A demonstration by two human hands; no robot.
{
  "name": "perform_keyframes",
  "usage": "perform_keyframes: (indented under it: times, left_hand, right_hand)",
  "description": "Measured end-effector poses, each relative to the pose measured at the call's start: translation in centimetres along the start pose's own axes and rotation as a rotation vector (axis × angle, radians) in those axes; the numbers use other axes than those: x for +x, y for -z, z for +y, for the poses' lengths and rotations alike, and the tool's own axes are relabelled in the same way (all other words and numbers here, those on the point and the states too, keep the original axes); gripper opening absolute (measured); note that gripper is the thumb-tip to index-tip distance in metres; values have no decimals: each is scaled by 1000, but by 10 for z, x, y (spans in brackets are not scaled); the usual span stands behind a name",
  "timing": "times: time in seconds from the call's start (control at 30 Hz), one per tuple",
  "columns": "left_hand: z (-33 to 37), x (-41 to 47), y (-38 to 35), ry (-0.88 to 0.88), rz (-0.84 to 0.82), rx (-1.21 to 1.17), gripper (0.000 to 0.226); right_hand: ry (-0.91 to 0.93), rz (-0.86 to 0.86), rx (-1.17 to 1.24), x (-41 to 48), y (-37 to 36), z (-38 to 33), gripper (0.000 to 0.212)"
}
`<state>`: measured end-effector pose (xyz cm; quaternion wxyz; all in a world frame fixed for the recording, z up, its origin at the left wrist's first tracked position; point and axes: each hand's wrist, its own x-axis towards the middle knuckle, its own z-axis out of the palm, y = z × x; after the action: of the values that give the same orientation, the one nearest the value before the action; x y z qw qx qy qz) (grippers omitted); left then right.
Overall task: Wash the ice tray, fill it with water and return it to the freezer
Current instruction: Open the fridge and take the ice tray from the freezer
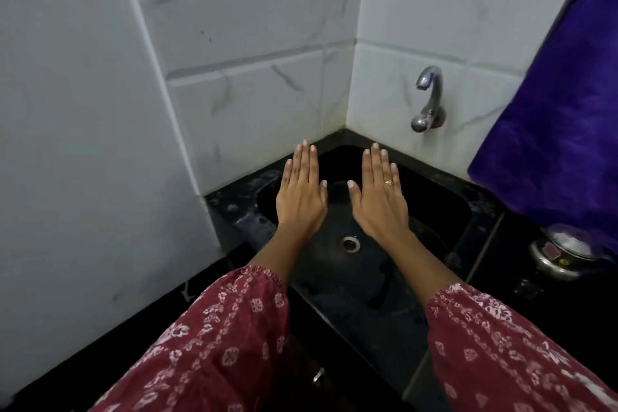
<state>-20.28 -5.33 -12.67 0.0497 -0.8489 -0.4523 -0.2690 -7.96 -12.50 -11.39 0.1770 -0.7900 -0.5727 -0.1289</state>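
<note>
Holds left hand [301,194] and right hand [379,197] flat, palms down, side by side above sink [337,281], pointing to 12 o'clock. Presses fingers [305,162] together, straight, thumbs angled inward; grips nothing. Faces tap [429,100] at 2 o'clock. Cannot tell where ice tray is.

- Left hand [301,194]: palm down, back of the hand up, fingers straight and close together, pointing to the far side, thumb slightly spread to the right; it holds nothing.
- Right hand [379,196]: same flat pose, thumb spread left, a ring [388,182] on one finger.
- Both forearms reach out from floral red sleeves [214,338], hands side by side, apart.
</note>
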Motion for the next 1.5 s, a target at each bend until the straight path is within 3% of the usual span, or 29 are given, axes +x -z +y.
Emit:
perform_keyframes:
  times: [0.43,0.83,1.13,1.5]
  left_hand:
    - [-113,-153,35,301,-55,116,62]
    - [-183,-315,91,790,-23,274,60]
    - [-191,-410,138,1187,54,413,60]
    - [-147,-501,178,1617,219,512,61]
  right_hand:
    - [282,-179,169,-90,-58,-137,63]
    - [732,-368,291,-180,-87,-271,63]
    - [1152,-457,386,-247,-81,-354,62]
    - [1574,-565,575,-340,-48,-403,62]
